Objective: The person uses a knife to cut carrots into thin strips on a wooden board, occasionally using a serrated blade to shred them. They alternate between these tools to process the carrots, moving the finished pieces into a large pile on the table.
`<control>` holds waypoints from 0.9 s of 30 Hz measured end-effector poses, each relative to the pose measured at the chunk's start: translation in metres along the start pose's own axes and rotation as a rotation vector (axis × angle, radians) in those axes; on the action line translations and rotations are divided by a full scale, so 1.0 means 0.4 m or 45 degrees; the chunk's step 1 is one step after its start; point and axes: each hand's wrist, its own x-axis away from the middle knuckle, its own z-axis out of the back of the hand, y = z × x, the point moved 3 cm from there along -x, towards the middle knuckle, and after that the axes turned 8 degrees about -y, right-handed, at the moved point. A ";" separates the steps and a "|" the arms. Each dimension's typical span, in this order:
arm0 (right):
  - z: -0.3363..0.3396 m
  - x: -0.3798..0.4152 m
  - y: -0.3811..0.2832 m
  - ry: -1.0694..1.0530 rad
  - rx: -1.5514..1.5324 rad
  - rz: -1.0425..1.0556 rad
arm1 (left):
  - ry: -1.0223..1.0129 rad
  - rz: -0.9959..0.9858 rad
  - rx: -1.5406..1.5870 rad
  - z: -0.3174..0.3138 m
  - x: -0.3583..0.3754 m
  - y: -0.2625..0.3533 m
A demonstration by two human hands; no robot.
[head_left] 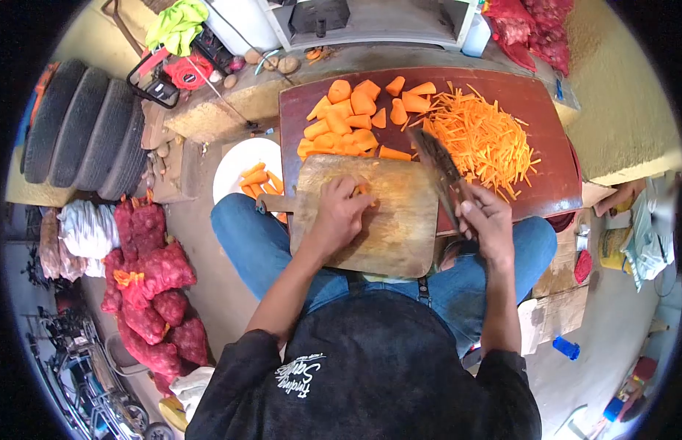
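My left hand [338,213] is closed over a small bit of orange carrot [365,192] on the wooden cutting board [400,235]. My right hand [484,218] grips the handle of a dark-bladed knife [437,156], its blade pointing up and left past the board's right edge. Behind the board, on the red-brown table [554,176], lies a group of peeled carrot chunks [341,121]. A heap of thin carrot strips [488,139] sits to their right. The board rests across the table's near edge, over my lap.
A white plate [227,170] with carrot pieces [259,180] stands left of the table. Red mesh sacks [161,275] and stacked tires [88,132] are farther left. A low ledge [224,114] runs behind. A blue object [566,347] lies on the floor at right.
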 end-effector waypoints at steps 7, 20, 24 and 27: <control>-0.170 0.072 0.009 -0.271 0.536 0.137 | 0.101 0.198 0.111 -0.002 0.070 0.037; -0.311 0.132 -0.068 -0.408 1.045 0.159 | -0.042 0.122 0.003 -0.003 0.056 0.035; -0.319 0.100 -0.029 -0.415 1.045 0.172 | -0.012 0.134 0.016 -0.004 0.051 0.034; -0.330 0.020 -0.025 -0.442 0.950 0.138 | 0.089 0.120 0.068 -0.019 0.051 0.026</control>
